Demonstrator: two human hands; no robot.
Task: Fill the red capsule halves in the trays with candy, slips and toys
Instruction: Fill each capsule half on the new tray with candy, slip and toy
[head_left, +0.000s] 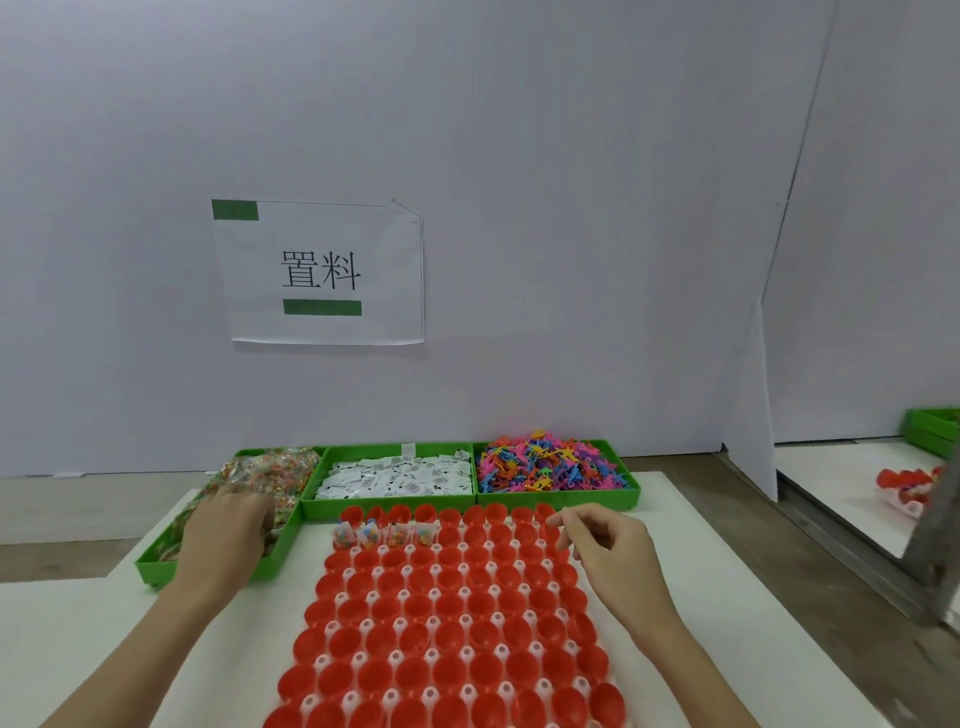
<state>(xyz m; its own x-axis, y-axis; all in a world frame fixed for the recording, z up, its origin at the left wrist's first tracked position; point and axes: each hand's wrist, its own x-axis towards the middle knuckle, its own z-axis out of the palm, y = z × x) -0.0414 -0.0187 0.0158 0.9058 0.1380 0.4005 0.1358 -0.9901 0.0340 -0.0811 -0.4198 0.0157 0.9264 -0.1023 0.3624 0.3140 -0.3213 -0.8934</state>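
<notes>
Several rows of red capsule halves (447, 618) stand open side up in a white tray on the table. Candy packets (384, 535) sit in the left capsules of the second row from the back. Behind the tray lie three green bins: candy packets (280, 467) at left, white paper slips (395, 478) in the middle, colourful plastic toys (545, 462) at right. My left hand (228, 530) reaches into the candy bin, palm down on the packets; its fingertips are hidden. My right hand (602, 540) hovers over the tray's back right corner, fingers loosely curled, holding nothing I can see.
A white wall with a paper sign (322, 270) rises right behind the bins. A white divider panel (753, 415) stands at the right, with another green bin (932, 431) and red pieces (904, 483) beyond it. The table edge drops off at left.
</notes>
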